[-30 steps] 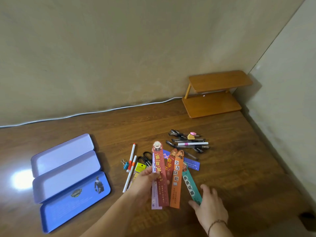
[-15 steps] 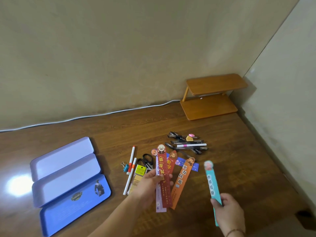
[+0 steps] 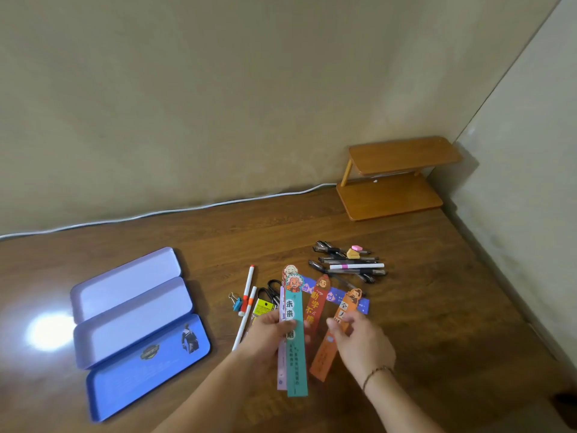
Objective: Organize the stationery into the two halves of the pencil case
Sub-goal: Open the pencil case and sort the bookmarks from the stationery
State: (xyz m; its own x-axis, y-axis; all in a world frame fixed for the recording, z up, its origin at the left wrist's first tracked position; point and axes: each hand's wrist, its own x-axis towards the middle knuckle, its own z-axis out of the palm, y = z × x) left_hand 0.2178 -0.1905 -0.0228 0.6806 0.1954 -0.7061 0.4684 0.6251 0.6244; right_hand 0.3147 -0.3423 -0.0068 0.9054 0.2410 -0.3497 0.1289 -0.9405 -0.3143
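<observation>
1. Two hands seen low in the head view, over a dark wooden table (image 3: 437, 307).
2. Left hand (image 3: 268, 334) gripped a small stack of bookmarks, thumb across the front; teal bookmark (image 3: 295, 348) on top, a pale lilac bookmark (image 3: 282, 367) and at least one more behind, cartoon heads fanned at the far end.
3. Right hand (image 3: 362, 339) rested over the orange bookmark (image 3: 324, 359), fingers curled toward it; could not tell whether pinched or only touched.
4. Red bookmark (image 3: 316, 310) lay between the teal one and the orange one, lower end hidden behind the held stack.
5. Blue bookmark (image 3: 335, 292) lay crosswise beneath the red and orange ones.
6. Left of the held stack: two white pens (image 3: 248, 287) with orange bands, a binder clip (image 3: 236, 302), black-handled scissors (image 3: 272, 290) and a yellow tag (image 3: 263, 307), all close together.
7. Beyond the bookmarks: a cluster of dark pens (image 3: 346, 265), one white marker (image 3: 356, 266), with an orange eraser (image 3: 352, 253) and a pink eraser (image 3: 357, 247) on top.
8. Pencil case (image 3: 125, 307) well to the left, apart from both hands: two lavender trays side by side, nothing inside, and a blue printed lid (image 3: 140, 370) nearest the camera, touching the nearer tray.
9. Small wooden shelf (image 3: 396, 179) in the far corner; white cable (image 3: 175, 210) along the wall base.
</observation>
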